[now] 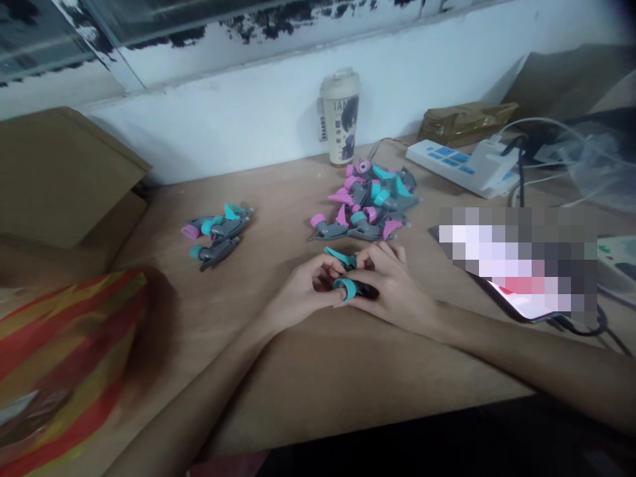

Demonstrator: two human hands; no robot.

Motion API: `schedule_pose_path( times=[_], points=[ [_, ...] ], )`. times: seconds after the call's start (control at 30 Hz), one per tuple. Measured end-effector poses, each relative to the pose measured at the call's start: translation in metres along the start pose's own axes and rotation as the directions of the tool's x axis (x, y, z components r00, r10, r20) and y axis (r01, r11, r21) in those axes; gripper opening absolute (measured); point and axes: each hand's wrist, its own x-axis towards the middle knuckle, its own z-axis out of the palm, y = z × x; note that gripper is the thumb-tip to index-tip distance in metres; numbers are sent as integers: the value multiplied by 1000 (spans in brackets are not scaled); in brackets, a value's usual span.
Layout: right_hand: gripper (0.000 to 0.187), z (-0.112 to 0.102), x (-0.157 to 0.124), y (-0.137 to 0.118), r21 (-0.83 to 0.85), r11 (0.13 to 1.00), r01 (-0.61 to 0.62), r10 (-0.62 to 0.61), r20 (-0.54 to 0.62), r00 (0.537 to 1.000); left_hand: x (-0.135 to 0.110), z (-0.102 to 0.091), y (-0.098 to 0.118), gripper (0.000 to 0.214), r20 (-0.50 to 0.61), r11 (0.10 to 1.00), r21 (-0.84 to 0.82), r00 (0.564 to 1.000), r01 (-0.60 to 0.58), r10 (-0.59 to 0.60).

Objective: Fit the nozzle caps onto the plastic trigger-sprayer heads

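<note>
Just in front of the pile of spray nozzles, my left hand and right hand sat close together, the fingers of both pinching one dark nozzle with teal parts.

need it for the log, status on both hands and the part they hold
Left hand and right hand both closed on teal and dark part, mid table. Pile of parts close behind. Nothing blocking.

one head-worn camera looks forward and down over a wooden desk toward the wall. left hand and right hand sit close, mid-frame.
</note>
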Motion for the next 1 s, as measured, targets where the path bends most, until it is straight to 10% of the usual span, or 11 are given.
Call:
schedule_pose_path(
  times=[1.0],
  points=[
    [27, -5, 0, -1, 77, 992, -99, 106, -82, 991, -4, 15, -4, 20, -190, 996, -10, 978, -91, 88]
  ],
)
